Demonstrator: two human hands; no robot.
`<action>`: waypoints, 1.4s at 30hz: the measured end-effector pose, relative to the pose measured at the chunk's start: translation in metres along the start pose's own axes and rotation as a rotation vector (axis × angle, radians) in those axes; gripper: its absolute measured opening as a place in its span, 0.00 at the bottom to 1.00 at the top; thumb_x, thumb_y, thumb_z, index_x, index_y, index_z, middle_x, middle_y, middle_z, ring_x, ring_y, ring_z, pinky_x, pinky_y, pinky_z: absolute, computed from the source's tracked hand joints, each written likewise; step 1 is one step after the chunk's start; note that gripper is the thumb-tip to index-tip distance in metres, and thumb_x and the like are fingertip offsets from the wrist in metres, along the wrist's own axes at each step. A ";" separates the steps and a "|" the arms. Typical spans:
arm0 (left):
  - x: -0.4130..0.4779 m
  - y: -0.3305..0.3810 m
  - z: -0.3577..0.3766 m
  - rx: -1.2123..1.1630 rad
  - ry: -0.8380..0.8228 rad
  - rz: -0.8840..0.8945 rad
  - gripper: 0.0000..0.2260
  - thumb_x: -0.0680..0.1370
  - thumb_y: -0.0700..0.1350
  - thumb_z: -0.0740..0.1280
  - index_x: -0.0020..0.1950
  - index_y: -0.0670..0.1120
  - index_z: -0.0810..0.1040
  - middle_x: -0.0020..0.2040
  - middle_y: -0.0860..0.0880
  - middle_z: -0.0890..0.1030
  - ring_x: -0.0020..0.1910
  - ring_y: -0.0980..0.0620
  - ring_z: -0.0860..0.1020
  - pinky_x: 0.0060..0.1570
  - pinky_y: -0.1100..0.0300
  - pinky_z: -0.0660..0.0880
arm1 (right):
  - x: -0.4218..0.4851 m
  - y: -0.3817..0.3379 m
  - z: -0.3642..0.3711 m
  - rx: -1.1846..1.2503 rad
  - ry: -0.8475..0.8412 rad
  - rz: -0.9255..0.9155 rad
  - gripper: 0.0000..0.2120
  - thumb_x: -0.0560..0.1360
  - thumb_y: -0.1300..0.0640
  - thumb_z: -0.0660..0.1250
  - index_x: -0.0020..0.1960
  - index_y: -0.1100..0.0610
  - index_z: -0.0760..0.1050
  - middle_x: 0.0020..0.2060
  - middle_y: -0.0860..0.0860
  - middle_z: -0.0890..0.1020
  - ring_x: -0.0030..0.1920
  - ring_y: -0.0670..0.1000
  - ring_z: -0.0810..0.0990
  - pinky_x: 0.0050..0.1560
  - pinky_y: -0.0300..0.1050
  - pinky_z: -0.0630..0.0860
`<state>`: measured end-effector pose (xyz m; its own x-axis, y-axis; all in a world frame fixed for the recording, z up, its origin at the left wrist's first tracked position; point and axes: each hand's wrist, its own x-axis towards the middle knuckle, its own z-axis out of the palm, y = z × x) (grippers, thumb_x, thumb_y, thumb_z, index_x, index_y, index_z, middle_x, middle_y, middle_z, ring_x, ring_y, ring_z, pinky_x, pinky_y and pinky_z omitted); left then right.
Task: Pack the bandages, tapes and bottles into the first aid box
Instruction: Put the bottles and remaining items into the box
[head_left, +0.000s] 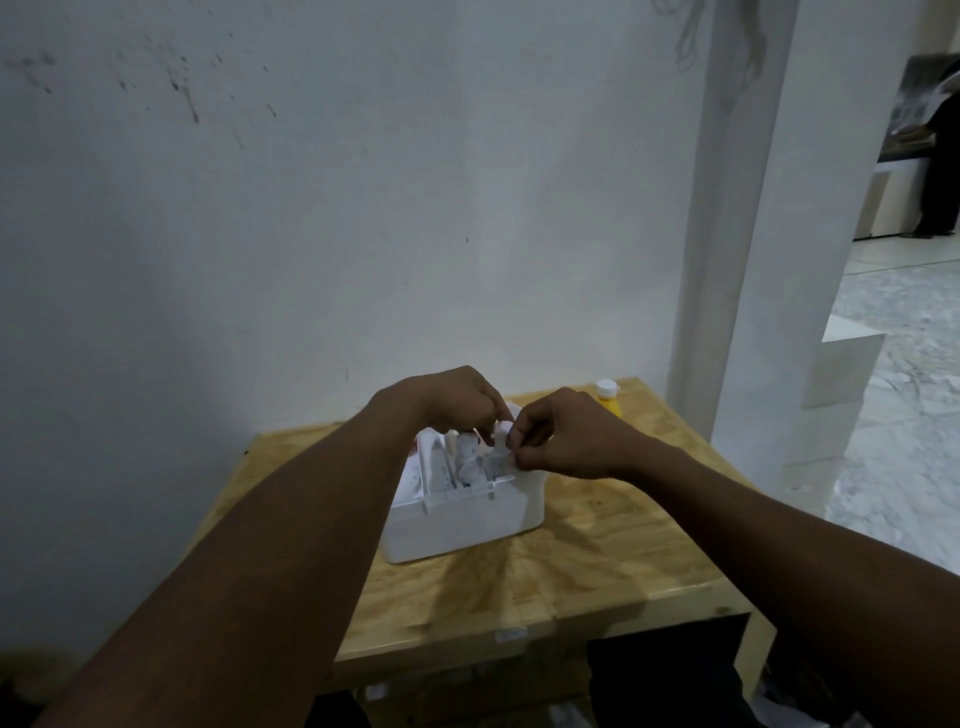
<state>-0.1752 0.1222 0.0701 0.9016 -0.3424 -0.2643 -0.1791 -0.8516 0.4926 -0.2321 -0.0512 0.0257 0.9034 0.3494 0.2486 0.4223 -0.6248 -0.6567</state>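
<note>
A white first aid box (467, 525) stands open on the wooden table (597, 561), with white bandage rolls (470, 462) showing inside it. Both hands meet just above the box's far right corner. My left hand (452, 397) and my right hand (566, 436) pinch a small white item (501, 434) between their fingertips; it looks like a roll of bandage or tape, blurred. A yellow bottle with a white cap (608, 397) stands on the table behind my right hand, outside the box.
The table sits against a white wall (363, 208), with a white pillar (753, 260) at its right. Beyond the pillar is tiled floor, and a person stands far off at the top right. Dark clutter lies under the table.
</note>
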 end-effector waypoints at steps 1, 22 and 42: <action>0.000 0.000 0.001 -0.009 0.008 -0.001 0.16 0.75 0.33 0.65 0.44 0.52 0.86 0.38 0.54 0.85 0.44 0.49 0.83 0.44 0.57 0.76 | -0.001 0.000 -0.001 0.004 0.028 -0.008 0.04 0.69 0.58 0.71 0.41 0.56 0.85 0.36 0.49 0.87 0.41 0.48 0.85 0.45 0.45 0.82; -0.016 -0.028 -0.004 -0.098 0.315 0.036 0.10 0.78 0.40 0.66 0.53 0.46 0.86 0.49 0.48 0.87 0.51 0.50 0.83 0.51 0.58 0.77 | 0.016 0.026 -0.016 -0.113 0.364 0.079 0.04 0.70 0.58 0.68 0.44 0.53 0.80 0.39 0.49 0.84 0.41 0.47 0.80 0.44 0.43 0.77; -0.036 -0.133 0.045 -0.674 0.717 -0.294 0.14 0.83 0.44 0.60 0.65 0.46 0.80 0.64 0.47 0.81 0.56 0.47 0.78 0.60 0.54 0.75 | 0.035 0.074 -0.016 -0.394 0.414 0.382 0.15 0.72 0.66 0.64 0.58 0.57 0.78 0.56 0.60 0.80 0.55 0.61 0.78 0.52 0.54 0.78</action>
<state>-0.2014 0.2300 -0.0232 0.9369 0.3496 -0.0005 0.1453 -0.3882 0.9101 -0.1679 -0.0962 -0.0025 0.9151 -0.1927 0.3541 -0.0069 -0.8858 -0.4640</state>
